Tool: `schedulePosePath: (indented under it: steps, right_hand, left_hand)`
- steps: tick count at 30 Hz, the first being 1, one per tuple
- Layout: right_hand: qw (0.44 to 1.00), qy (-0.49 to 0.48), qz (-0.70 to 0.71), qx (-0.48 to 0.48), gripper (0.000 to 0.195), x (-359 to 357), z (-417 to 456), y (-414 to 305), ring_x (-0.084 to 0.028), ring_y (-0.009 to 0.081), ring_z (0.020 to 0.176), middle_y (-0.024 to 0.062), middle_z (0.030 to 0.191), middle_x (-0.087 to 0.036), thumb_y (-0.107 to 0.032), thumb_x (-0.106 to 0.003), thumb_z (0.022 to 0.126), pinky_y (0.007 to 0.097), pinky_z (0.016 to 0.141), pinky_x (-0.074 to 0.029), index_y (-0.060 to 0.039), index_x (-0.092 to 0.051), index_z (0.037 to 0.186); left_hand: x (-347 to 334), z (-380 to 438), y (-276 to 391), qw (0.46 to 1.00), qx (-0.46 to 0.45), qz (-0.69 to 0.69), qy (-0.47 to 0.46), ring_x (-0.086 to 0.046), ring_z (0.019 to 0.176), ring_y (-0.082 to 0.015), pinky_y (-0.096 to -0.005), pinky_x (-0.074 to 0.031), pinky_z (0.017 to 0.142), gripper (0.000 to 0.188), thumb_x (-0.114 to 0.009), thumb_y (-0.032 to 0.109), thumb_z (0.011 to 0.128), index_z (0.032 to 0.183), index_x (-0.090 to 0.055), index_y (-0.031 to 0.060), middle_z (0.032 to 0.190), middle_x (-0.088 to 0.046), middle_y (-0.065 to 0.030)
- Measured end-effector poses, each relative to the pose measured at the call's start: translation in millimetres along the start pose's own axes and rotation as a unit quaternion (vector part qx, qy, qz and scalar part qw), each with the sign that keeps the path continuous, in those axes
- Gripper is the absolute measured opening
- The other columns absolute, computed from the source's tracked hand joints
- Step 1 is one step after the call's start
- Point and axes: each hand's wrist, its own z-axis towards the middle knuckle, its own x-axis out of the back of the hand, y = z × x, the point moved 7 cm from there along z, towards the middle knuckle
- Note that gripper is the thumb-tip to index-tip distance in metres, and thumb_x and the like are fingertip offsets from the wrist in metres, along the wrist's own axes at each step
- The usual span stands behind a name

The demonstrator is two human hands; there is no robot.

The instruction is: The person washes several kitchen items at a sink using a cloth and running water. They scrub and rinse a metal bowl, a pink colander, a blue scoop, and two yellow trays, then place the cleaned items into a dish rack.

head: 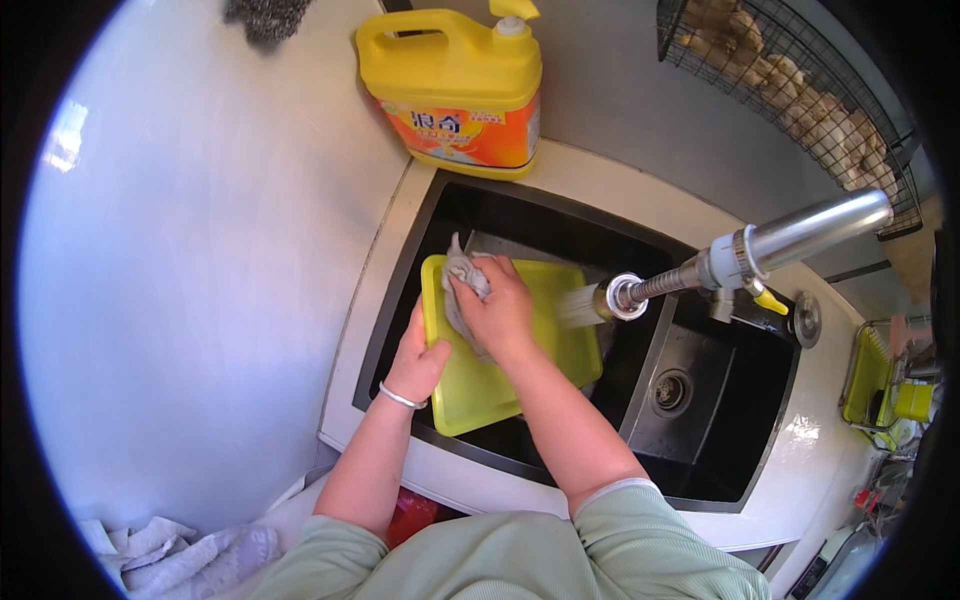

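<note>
A yellow-green plastic tray (pixel 480 397) is tilted over the larger basin of a dark double-bowl sink (pixel 480 199). My left hand (pixel 418 360) grips its left edge, the thumb over the rim and the fingers hidden beneath. With my right hand (pixel 499 307) I hold a crumpled greyish-white cloth (pixel 466 289), pressed against the tray's upper left inner face. From the spout of a metal faucet (pixel 626 296), running water (pixel 579 306) falls onto the tray's right part.
A yellow detergent jug (pixel 454 82) stands on the counter behind the sink. The smaller basin (pixel 675 420) has a strainer drain. A black wire basket (pixel 840 60) hangs on the wall at upper right. A dish rack (pixel 862 375) with green items stands at right; towels (pixel 202 551) lie at lower left.
</note>
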Motion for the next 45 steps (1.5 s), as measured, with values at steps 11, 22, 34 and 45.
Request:
schedulePosePath:
  steps: [11,22,34,45]
  right_hand:
    - [0.999,0.003,-0.045,0.014,0.025,-5.7,10.9,19.3,-0.056,0.0356,0.089,0.0144,0.095,-0.054,-0.016,-0.066,0.075,0.0421,0.075,-0.048,-0.0091,-0.060,0.099]
    - [0.996,-0.013,-0.090,-0.018,0.030,-1.5,12.1,30.5,-0.055,0.0353,0.093,0.0130,0.101,-0.052,-0.014,-0.064,0.075,0.0426,0.078,-0.048,-0.0123,-0.057,0.104]
    - [0.994,-0.045,-0.077,0.070,0.027,-1.8,-8.0,-9.7,-0.056,0.0315,0.095,0.0105,0.102,-0.055,-0.008,-0.065,0.069,0.0398,0.076,-0.050,-0.0099,-0.065,0.097]
    - [0.920,-0.322,-0.055,0.214,0.029,-4.1,-117.8,4.6,-0.051,0.0291,0.100,0.0078,0.103,-0.054,-0.006,-0.064,0.064,0.0409,0.083,-0.046,-0.0150,-0.065,0.091]
  left_hand:
    - [-6.1,-7.0,10.3,0.991,-0.065,0.107,-0.038,-0.035,0.127,-0.0147,-0.0264,-0.030,0.103,0.076,-0.036,-0.010,0.077,0.146,-0.011,0.0038,0.139,-0.035,-0.0080]
    - [0.6,-9.4,0.7,0.999,-0.016,0.009,-0.031,-0.042,0.121,-0.0148,-0.0276,-0.035,0.100,0.076,-0.041,-0.009,0.078,0.147,-0.016,0.0095,0.135,-0.041,-0.0061]
    - [-2.3,3.3,-1.4,0.992,0.024,-0.123,-0.001,-0.040,0.124,-0.0172,-0.0299,-0.034,0.102,0.063,-0.046,0.003,0.088,0.145,-0.022,0.0101,0.139,-0.038,-0.0066]
    - [1.0,8.9,-13.4,0.977,0.003,-0.203,0.068,-0.046,0.120,-0.0196,-0.0343,-0.039,0.100,0.050,-0.041,0.031,0.098,0.141,-0.028,0.0087,0.133,-0.044,-0.0085]
